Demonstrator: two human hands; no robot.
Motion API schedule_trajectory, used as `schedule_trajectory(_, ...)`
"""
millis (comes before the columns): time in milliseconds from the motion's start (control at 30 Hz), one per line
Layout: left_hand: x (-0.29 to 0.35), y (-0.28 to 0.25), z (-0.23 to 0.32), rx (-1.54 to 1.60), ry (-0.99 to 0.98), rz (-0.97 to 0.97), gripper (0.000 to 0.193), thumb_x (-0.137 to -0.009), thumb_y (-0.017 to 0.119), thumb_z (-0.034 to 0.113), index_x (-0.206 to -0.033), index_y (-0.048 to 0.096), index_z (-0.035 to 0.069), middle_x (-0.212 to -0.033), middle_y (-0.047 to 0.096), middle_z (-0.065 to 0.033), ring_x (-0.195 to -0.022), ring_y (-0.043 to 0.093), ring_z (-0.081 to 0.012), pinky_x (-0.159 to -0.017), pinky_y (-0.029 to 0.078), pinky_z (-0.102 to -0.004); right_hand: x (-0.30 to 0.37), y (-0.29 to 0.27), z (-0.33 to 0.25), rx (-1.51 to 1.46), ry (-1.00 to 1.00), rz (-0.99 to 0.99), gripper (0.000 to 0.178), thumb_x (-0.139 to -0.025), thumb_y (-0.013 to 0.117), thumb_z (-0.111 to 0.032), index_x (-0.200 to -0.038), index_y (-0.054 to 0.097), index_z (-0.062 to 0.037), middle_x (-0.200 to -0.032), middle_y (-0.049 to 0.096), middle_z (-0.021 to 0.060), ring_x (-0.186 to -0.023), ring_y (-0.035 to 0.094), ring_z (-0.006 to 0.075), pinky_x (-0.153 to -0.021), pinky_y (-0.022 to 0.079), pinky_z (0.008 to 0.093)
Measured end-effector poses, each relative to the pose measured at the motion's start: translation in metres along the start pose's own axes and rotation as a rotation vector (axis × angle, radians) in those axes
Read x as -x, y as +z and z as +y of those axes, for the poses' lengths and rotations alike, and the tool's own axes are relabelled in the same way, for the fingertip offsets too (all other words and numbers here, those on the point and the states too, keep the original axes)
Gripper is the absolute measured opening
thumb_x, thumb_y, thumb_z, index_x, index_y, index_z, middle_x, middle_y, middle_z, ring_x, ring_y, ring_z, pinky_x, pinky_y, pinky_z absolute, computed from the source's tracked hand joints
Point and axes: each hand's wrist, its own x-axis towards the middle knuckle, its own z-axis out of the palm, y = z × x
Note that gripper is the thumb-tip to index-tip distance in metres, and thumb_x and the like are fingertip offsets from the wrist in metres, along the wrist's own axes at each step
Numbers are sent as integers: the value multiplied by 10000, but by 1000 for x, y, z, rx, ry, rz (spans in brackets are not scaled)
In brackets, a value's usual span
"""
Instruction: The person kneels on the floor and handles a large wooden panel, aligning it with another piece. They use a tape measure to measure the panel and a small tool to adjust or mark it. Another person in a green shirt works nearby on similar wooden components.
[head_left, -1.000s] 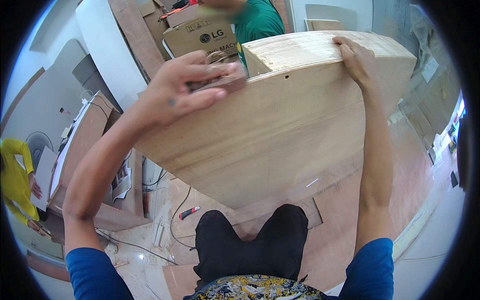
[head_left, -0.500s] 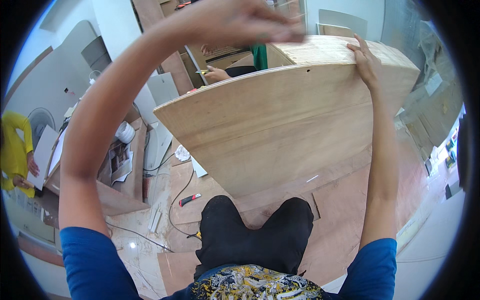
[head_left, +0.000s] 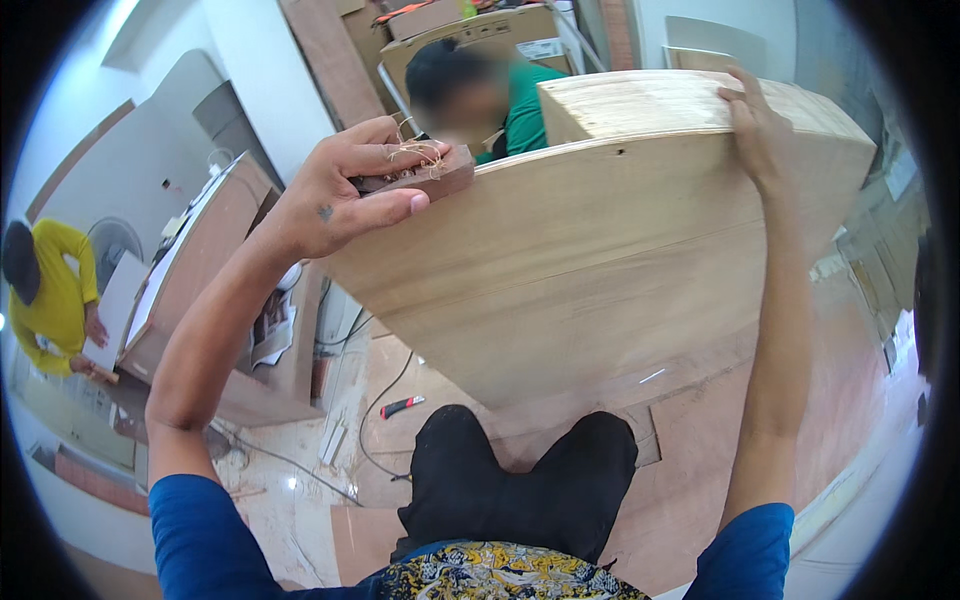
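My left hand is closed round a small dark wooden hand plane, with thin curled shavings sticking up from it. The plane rests at the top edge of a large plywood panel, towards its left end. That panel stands on edge in front of my knees and forms the near side of a box-like piece. On the right, my right hand grips the upper edge, fingers over the top face and palm on the panel side. A small dark hole shows near the edge between my hands.
A person in green crouches just behind the panel. At far left another person in yellow handles a pale board by a bench. On the floor lie a red and black utility knife and a dark cable.
My left hand has come down and left from above the box to the panel's left edge, and the plane now shows in it. The person in green has come further into view.
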Motion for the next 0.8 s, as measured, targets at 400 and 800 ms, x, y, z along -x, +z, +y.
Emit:
schedule_trajectory(400,-245,101,92,-19,455,129,473,-924,650,523,-1227,756,176,-1043,753,-180,-971,716,-334,-893,546,-432,-16,20,40,-184,-295,185,655,-955,427,-330,-1598,352,-227,-1412,650,43,-1324,579,341,-1140,391,421)
schedule_trajectory(800,62,-48,-24,24,-48,12,571,-873,805,460,-1301,734,89,-1011,658,-83,-972,605,-197,-870,496,-350,-5,-1,1,-41,35,22,618,-943,407,-336,-1550,435,-223,-1324,702,20,-1316,588,304,-1143,385,435)
